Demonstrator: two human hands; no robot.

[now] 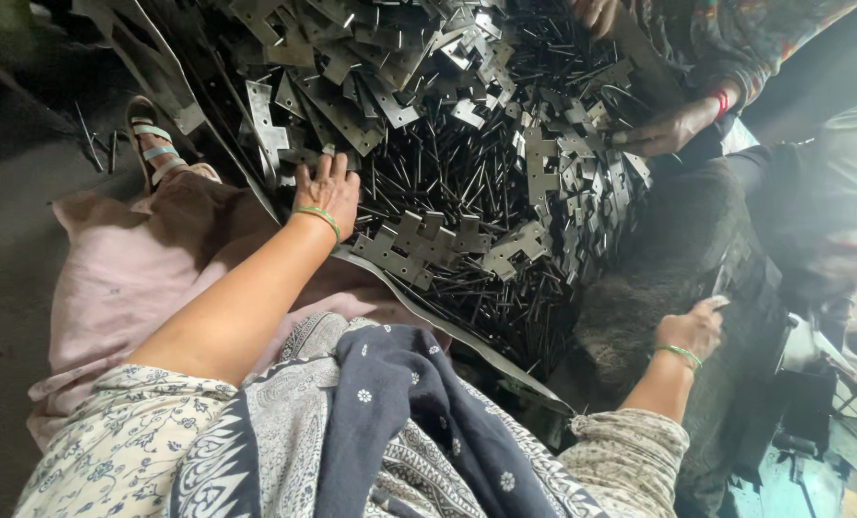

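A big heap of flat stamped metal brackets (pixel 419 245) and thin dark metal rods (pixel 447 163) lies in front of me. My left hand (pixel 328 190), with a green bangle at the wrist, reaches forward and rests palm down on the near left edge of the heap, fingers spread over the pieces. My right hand (pixel 692 329), also with a green bangle, lies to the right on a dark rough cloth (pixel 639 288). Its fingers are curled around a small pale metal piece (pixel 717 301) that sticks out at the fingertips.
Another person's hand (pixel 660 132) with a red wrist band touches the heap's far right side, and a second hand (pixel 596 13) shows at the top. A sandalled foot (pixel 155 144) lies at left beside pink cloth (pixel 121 278). A curved metal sheet edge (pixel 447 326) borders the heap near me.
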